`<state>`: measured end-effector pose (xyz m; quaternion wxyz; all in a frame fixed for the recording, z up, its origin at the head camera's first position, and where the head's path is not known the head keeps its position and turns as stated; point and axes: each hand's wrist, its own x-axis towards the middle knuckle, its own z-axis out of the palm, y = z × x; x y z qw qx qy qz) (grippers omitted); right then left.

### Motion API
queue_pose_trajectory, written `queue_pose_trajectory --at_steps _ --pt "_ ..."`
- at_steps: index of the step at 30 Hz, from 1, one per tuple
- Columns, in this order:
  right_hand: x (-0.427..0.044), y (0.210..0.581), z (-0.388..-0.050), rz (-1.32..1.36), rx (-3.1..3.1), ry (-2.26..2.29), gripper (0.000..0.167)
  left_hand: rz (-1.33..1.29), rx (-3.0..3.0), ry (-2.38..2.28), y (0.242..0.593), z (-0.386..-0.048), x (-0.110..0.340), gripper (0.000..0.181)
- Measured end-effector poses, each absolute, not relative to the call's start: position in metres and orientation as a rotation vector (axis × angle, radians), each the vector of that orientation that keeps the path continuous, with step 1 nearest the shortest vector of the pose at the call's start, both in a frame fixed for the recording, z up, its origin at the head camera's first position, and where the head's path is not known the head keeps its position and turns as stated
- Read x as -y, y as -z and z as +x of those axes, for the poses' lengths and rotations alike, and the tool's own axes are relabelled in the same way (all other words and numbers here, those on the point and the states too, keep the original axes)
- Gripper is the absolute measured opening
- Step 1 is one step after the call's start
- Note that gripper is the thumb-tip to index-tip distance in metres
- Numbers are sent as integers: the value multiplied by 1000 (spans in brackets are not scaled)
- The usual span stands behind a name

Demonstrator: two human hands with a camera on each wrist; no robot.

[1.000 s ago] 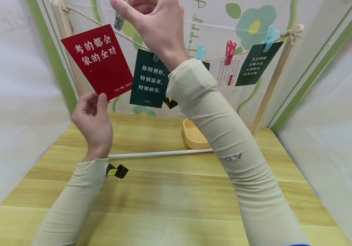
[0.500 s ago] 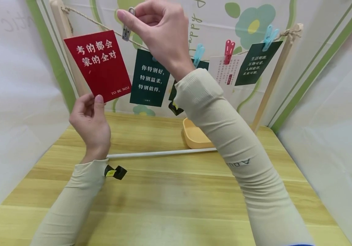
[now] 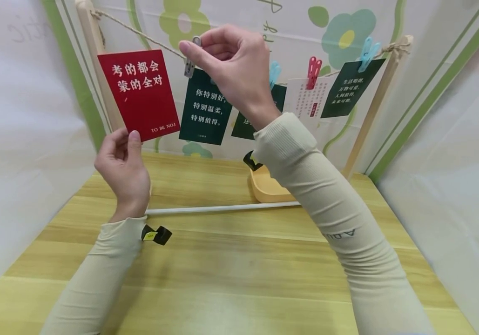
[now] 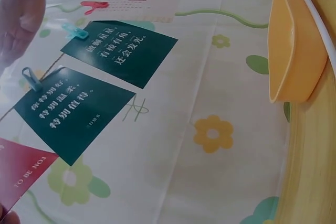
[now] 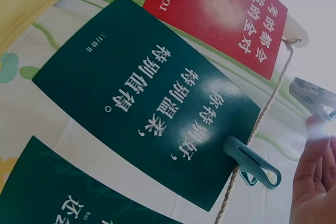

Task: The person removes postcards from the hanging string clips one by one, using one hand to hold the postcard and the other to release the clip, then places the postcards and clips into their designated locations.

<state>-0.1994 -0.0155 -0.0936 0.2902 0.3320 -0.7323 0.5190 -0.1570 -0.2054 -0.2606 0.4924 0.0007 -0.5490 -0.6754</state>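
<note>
My left hand point(image 3: 124, 170) pinches the lower edge of a red card point(image 3: 143, 100) with white lettering, holding it up near the left end of a twine line point(image 3: 138, 33). No clip shows on this card. Above and to the right, my right hand point(image 3: 239, 65) pinches a grey clothespin point(image 3: 189, 68) between thumb and fingers; in the right wrist view the clothespin point(image 5: 314, 96) is apart from the twine. A dark green card point(image 3: 203, 114) hangs close by, held by a teal clothespin point(image 5: 252, 162). The left wrist view shows only a corner of the red card point(image 4: 21, 169).
Farther right along the twine hang another green card point(image 4: 121, 51), a white card point(image 3: 302, 100) under a red clothespin point(image 3: 313, 72), and a green card point(image 3: 350, 88) under a blue one. Wooden posts point(image 3: 377, 107) carry the twine. A yellow tray point(image 3: 270, 188) sits behind a white rod point(image 3: 214, 209).
My right hand has moved right and down in the head view with the grey clothespin. The red card has shifted slightly right and stands a little straighter, still in my left hand.
</note>
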Motion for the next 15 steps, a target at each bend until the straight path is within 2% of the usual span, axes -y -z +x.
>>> queue_pose_trajectory --at_steps 15 --pt "3 112 -198 900 1946 -1427 28 46 1355 1649 262 -155 206 16"
